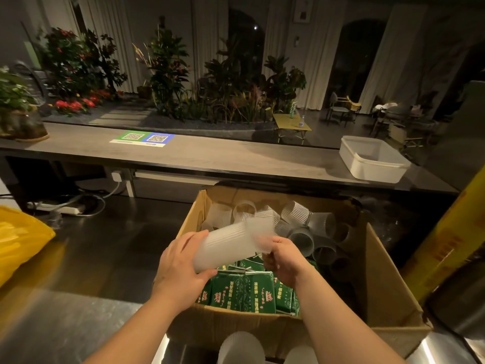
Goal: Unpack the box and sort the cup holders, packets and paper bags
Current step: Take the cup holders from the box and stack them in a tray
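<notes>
An open cardboard box (383, 279) stands on the steel counter in front of me. Several translucent ribbed cup holders (296, 212) lie loose in its far half, and green printed packets (242, 291) fill its near half. Above the box I hold a nested stack of translucent cup holders (228, 245) on its side. My left hand (181, 266) grips the stack's near end, thumb underneath. My right hand (282, 258) grips the far end, where the outermost holder is blurred. No paper bags are visible.
Two white ribbed cup holder stacks (241, 348) stand at the bottom edge before the box. A yellow plastic bag (18, 243) lies at the left. A white plastic tub (372, 158) sits on the raised ledge (210, 156) behind. A yellow roll (446, 245) leans at the right.
</notes>
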### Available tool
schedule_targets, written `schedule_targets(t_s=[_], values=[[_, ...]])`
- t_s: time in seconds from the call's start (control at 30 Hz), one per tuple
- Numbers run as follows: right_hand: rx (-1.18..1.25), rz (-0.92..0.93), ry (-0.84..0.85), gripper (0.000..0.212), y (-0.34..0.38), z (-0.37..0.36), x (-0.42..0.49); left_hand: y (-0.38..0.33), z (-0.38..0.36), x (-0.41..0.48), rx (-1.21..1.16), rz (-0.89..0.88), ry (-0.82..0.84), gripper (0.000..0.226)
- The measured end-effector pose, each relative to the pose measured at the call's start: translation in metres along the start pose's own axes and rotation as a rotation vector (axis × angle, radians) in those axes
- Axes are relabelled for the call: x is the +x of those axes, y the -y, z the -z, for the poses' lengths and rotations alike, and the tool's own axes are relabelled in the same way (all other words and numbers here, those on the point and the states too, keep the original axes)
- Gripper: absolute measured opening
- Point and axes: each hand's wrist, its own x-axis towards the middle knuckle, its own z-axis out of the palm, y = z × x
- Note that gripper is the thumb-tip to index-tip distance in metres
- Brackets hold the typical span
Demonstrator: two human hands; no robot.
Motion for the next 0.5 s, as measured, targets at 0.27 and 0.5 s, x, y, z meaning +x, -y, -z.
schedule_targets(t_s=[0.27, 0.5], values=[[-0.295, 0.018, 0.098, 0.020, -0.012, -0.007, 0.002, -0.002, 0.000, -0.002, 0.027, -0.033, 0.039, 0.084], [-0.454, 0.019, -0.121, 0.034, -0.011, -0.029, 0.017, -0.012, 0.008, -0.003, -0.099, 0.212, -0.230, 0.085]])
